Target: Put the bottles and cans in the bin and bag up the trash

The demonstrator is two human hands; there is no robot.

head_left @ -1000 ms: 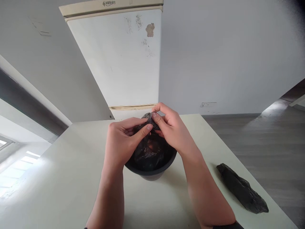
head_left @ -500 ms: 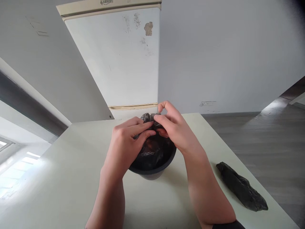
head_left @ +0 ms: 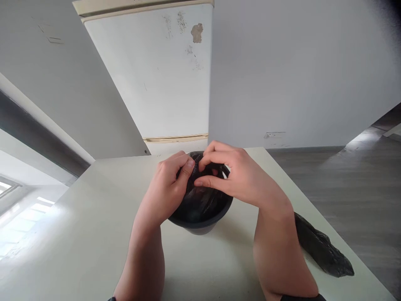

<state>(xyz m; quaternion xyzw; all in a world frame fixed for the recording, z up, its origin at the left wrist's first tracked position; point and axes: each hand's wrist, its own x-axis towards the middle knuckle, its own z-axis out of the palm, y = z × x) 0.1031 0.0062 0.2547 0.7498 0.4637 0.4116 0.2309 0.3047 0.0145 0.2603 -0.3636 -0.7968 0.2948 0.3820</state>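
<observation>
A black plastic bag (head_left: 200, 205) lies gathered inside a dark round bin (head_left: 200, 225) on the table. My left hand (head_left: 171, 182) is closed over the bag's bunched upper part, thumb pressed against the bent index finger. From the other side my right hand (head_left: 230, 169) curls its fingers and thumb around the same bunched plastic, with a small gap between thumb and index tip. Both hands are above the bin's opening and hide part of its far rim. What the bag contains cannot be made out.
A rolled black plastic bundle (head_left: 326, 246) lies near the right edge of the pale table (head_left: 103, 234), partly behind my right forearm. Beyond the far edge stands a white refrigerator (head_left: 156, 79) against a grey wall (head_left: 282, 75). Grey flooring (head_left: 313, 175) shows at right.
My right hand has turned, its wrist swinging right and its thumb lowering toward the bag. My left hand has closed more tightly, thumb raised. The bunched plastic sits lower between them.
</observation>
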